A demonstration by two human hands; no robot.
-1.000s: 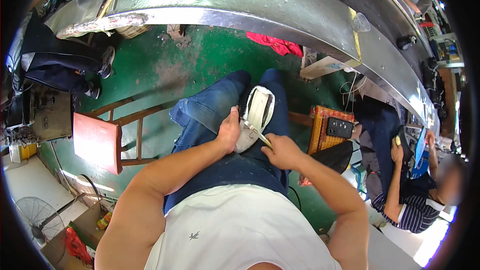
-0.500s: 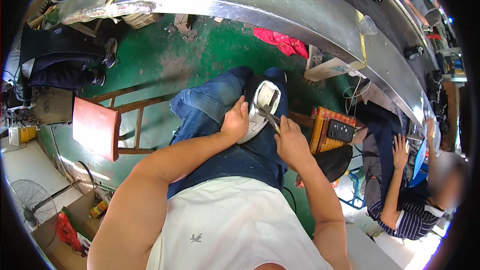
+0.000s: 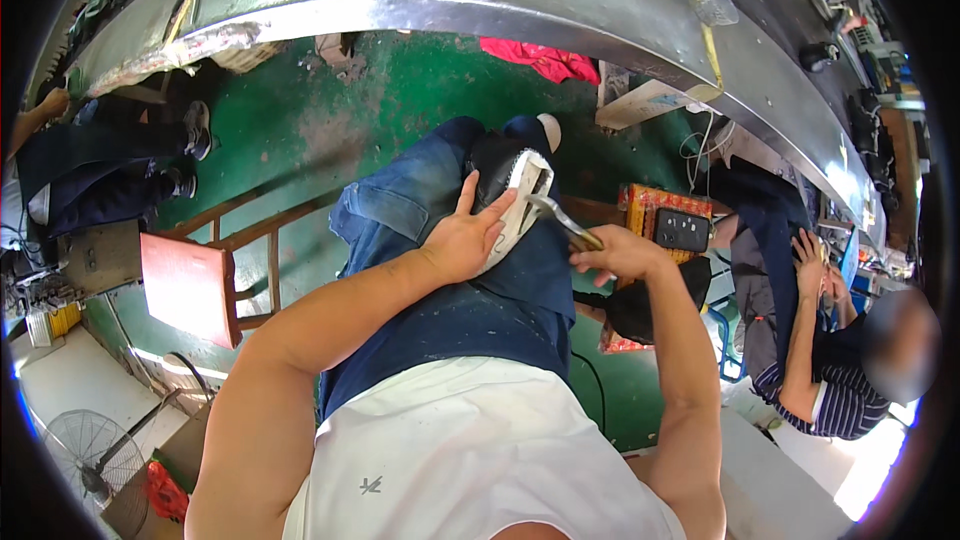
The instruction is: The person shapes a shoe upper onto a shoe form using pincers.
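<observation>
A black shoe upper (image 3: 490,162) with a white, rough-edged underside rests on my lap, its underside facing up. My left hand (image 3: 462,243) holds it from the left, with two fingers spread, one along the black side and one on the white edge. In my right hand (image 3: 628,254) is a pair of pincers (image 3: 566,221) with a curved metal head and yellowish handle. The metal head is close to the shoe's white right edge; whether it touches cannot be made out. My right fingers are wrapped loosely around the handle.
A metal-edged bench (image 3: 420,15) curves across the far side. A stool with a reddish seat (image 3: 185,278) stands at left. At right, a dark phone (image 3: 683,230) lies on a woven seat (image 3: 640,215), beside a seated person (image 3: 830,380). A wire fan (image 3: 95,460) is lower left.
The pincers' head has swung up and back from inside the shoe to its right edge. My right hand has moved right with looser fingers; my left hand's fingers have spread over the shoe.
</observation>
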